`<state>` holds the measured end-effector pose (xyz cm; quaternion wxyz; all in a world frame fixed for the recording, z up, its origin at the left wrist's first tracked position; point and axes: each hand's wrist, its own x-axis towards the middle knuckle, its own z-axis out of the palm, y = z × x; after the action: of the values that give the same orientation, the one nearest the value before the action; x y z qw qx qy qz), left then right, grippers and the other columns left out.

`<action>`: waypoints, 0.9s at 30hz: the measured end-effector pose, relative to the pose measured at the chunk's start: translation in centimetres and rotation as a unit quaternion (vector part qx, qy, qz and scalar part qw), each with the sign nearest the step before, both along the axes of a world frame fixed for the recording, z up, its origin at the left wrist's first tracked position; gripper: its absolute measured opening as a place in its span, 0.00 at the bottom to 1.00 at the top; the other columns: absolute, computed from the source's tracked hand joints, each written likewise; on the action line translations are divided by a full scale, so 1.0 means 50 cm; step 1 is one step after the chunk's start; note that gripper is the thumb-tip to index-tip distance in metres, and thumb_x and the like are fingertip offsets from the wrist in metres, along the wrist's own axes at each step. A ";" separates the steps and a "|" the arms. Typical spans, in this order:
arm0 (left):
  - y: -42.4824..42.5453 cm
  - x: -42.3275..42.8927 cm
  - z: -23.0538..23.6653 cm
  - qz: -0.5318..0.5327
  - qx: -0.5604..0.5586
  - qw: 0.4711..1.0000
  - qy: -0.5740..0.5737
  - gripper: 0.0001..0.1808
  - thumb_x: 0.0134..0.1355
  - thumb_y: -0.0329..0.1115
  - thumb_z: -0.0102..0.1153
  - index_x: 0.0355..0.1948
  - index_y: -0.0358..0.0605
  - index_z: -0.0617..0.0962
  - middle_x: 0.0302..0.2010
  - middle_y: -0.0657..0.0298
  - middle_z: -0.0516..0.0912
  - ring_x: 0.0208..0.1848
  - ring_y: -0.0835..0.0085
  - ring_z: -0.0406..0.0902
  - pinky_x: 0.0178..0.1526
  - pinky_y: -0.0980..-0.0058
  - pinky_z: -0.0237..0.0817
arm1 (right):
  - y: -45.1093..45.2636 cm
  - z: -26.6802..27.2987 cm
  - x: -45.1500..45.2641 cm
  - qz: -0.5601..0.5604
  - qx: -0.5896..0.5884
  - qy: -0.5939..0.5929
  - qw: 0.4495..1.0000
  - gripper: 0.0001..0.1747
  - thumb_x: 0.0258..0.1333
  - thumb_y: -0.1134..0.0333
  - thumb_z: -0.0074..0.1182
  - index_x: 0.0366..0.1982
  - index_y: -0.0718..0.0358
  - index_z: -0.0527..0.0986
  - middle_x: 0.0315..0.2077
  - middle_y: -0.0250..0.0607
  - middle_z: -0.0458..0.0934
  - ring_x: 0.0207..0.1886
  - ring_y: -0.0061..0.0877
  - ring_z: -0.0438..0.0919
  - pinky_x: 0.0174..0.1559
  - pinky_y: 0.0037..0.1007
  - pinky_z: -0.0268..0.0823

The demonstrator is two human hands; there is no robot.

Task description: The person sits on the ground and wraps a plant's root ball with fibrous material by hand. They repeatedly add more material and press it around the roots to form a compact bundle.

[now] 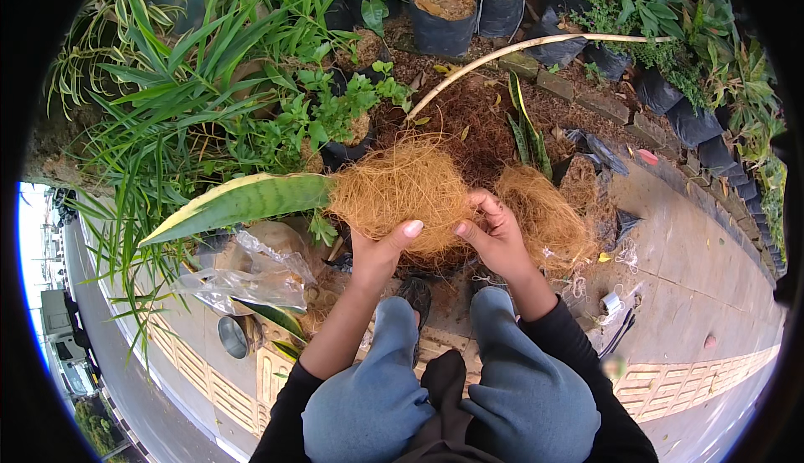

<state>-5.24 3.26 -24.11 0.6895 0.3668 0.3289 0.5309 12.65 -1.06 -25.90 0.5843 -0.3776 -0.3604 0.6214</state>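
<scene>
A wad of golden-brown plant fibre, looking like coconut coir [405,189], is held between my two hands above the ground. A broad snake plant leaf [245,205], green with a yellow margin, sticks out of its left side; its base is hidden in the fibre. My left hand [377,255] supports the wad from below, thumb on the front. My right hand [496,230] pinches the lower right edge between thumb and fingers. Just right of that hand lies a second fibre bundle [546,218], beside an upright snake plant [529,127].
Darker loose fibre [477,123] covers the soil ahead, crossed by a long pale stick [490,64]. Black plant bags [443,29] line the back. A clear plastic bag [251,274] and a metal can [235,336] are at left. White string [610,304] and scissors-like black handles [619,332] lie right.
</scene>
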 end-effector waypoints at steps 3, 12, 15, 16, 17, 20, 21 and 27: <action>0.007 -0.015 0.014 -0.058 0.016 0.996 0.072 0.37 0.50 0.23 0.70 0.60 0.35 0.67 0.54 0.55 0.78 0.55 0.65 0.77 0.59 0.65 0.69 | 0.004 -0.001 0.008 0.020 0.036 -0.029 0.999 0.09 0.60 0.74 0.59 0.43 0.64 0.75 0.41 0.29 0.75 0.46 0.15 0.72 0.49 0.21 0.67; 0.005 -0.004 0.027 -0.049 -0.028 0.998 0.003 0.36 0.48 0.22 0.71 0.59 0.35 0.70 0.51 0.56 0.80 0.52 0.66 0.79 0.55 0.67 0.71 | 0.000 -0.060 -0.003 0.053 0.012 0.234 0.971 0.05 0.62 0.72 0.57 0.40 0.65 0.76 0.39 0.32 0.79 0.36 0.15 0.78 0.41 0.20 0.71; 0.004 0.005 0.036 -0.041 -0.013 0.998 0.053 0.34 0.49 0.23 0.71 0.58 0.35 0.70 0.51 0.56 0.80 0.52 0.68 0.79 0.55 0.67 0.72 | 0.006 -0.071 -0.018 0.040 0.032 0.302 0.952 0.08 0.63 0.72 0.56 0.44 0.62 0.74 0.38 0.32 0.79 0.35 0.16 0.78 0.38 0.18 0.70; 0.004 0.010 0.040 -0.035 -0.017 0.996 0.075 0.34 0.49 0.23 0.72 0.57 0.35 0.71 0.51 0.56 0.80 0.51 0.69 0.79 0.55 0.67 0.72 | 0.008 -0.070 -0.023 0.009 -0.023 0.286 0.958 0.10 0.64 0.71 0.56 0.46 0.61 0.72 0.39 0.31 0.78 0.36 0.15 0.77 0.40 0.18 0.69; 0.004 0.016 0.043 -0.014 0.009 0.995 0.099 0.33 0.49 0.23 0.72 0.57 0.35 0.72 0.50 0.56 0.80 0.51 0.69 0.79 0.55 0.68 0.72 | 0.010 -0.067 -0.028 -0.019 -0.046 0.287 0.957 0.12 0.64 0.71 0.56 0.47 0.60 0.71 0.40 0.31 0.77 0.38 0.15 0.76 0.41 0.18 0.68; 0.003 0.043 0.050 0.071 0.055 0.983 0.159 0.30 0.50 0.23 0.73 0.55 0.36 0.73 0.49 0.57 0.81 0.50 0.70 0.79 0.54 0.69 0.72 | 0.023 -0.052 -0.038 -0.207 -0.138 0.142 0.958 0.16 0.64 0.68 0.56 0.52 0.55 0.67 0.43 0.27 0.74 0.44 0.14 0.73 0.47 0.21 0.66; 0.004 0.051 0.052 0.112 0.074 0.976 0.174 0.30 0.50 0.23 0.73 0.54 0.36 0.74 0.49 0.57 0.81 0.49 0.71 0.79 0.53 0.70 0.72 | 0.028 -0.044 -0.042 -0.283 -0.171 0.066 0.942 0.17 0.65 0.67 0.56 0.53 0.53 0.66 0.45 0.26 0.73 0.47 0.14 0.72 0.49 0.22 0.65; 0.018 0.062 0.059 0.197 0.060 0.952 0.225 0.26 0.52 0.25 0.73 0.52 0.33 0.76 0.48 0.57 0.82 0.47 0.73 0.80 0.52 0.74 0.71 | -0.010 0.032 -0.075 -0.242 -0.077 0.066 0.965 0.24 0.71 0.60 0.41 0.65 0.50 0.59 0.67 0.32 0.56 0.71 0.26 0.54 0.65 0.37 0.52</action>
<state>-2.16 4.16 -21.16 0.4561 0.4457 0.5090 0.5781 8.92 -1.58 -24.29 0.7091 -0.4557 -0.1698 0.5106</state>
